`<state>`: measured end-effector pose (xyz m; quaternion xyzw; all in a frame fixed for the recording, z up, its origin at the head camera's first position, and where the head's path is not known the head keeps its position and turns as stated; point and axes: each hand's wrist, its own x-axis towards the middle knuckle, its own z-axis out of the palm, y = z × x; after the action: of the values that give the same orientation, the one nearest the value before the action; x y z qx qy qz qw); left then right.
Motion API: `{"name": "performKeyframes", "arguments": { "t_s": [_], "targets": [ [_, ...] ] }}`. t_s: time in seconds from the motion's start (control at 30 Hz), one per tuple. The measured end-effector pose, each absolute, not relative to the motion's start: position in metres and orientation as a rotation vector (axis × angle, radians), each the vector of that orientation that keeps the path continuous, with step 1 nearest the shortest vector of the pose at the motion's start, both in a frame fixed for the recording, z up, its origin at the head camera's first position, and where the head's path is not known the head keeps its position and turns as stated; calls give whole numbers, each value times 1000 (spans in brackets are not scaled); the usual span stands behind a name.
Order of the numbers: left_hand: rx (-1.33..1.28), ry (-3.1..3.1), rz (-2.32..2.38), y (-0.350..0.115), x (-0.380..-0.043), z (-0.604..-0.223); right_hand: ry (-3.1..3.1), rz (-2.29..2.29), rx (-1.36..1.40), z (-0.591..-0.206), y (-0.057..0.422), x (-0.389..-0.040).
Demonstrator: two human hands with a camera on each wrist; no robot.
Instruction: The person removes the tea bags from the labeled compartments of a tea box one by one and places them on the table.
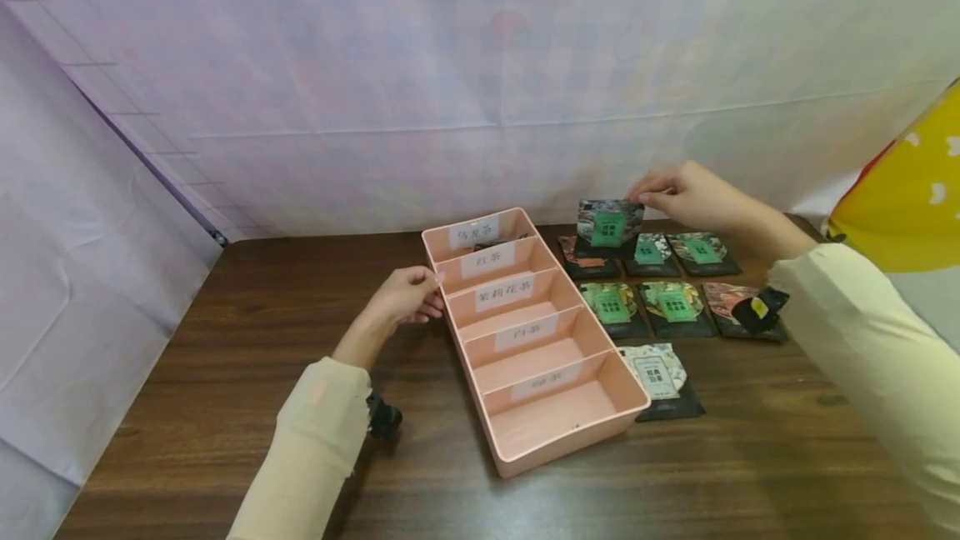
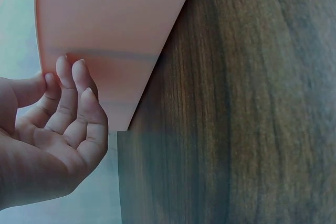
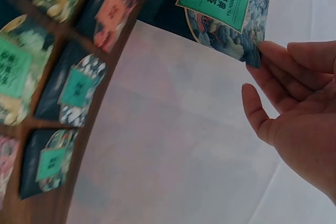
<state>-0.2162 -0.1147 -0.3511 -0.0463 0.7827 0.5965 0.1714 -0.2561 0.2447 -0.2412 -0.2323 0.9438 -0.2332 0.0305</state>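
My right hand [image 1: 688, 197] pinches a green tea packet [image 1: 609, 228] by its top corner and holds it up behind the rows of packets. This packet is dark, with a green label, and faces me upright. In the right wrist view, the thumb and fingers [image 3: 302, 74] sit at its patterned end. A pink divided box [image 1: 572, 445] stands left of the packets. At its far left side, my left hand [image 1: 408, 294] pinches the rim between thumb and forefinger, the other fingers along the outer wall [image 2: 105, 19]. Handwritten paper labels mark its compartments.
Several tea packets lie on the wooden table [image 1: 262, 373] right of the box, including a green-labelled one [image 1: 678, 307]. Nearest me lies a white-topped packet [image 1: 663, 382], beside the box. A dark packet [image 1: 498, 242] shows in the farthest compartment. A pale curtain [image 1: 360, 90] hangs behind.
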Motion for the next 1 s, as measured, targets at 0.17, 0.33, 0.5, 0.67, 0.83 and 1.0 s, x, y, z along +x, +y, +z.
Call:
{"name": "performKeyframes", "arguments": {
  "t_s": [0.17, 0.33, 0.5, 0.67, 0.83, 1.0],
  "targets": [
    [-123, 2220, 1696, -116, -216, -351, 2897, -681, -644, -249, 264, -249],
    [-119, 2217, 1695, -116, -217, -351, 2867, -636, -615, -257, 280, -242],
    [-120, 2219, 1697, -116, -216, -351, 2843, -595, -621, -263, 293, -237],
    [-122, 2225, 1686, -116, -215, -350, 2812, -573, -614, -265, 304, -230],
    [-123, 2231, 1676, -116, -215, -349, 2768, -586, -586, -270, 317, -222],
    [-123, 2235, 1670, -116, -215, -348, 2734, -623, -637, -278, 332, -216]
  ]
}}
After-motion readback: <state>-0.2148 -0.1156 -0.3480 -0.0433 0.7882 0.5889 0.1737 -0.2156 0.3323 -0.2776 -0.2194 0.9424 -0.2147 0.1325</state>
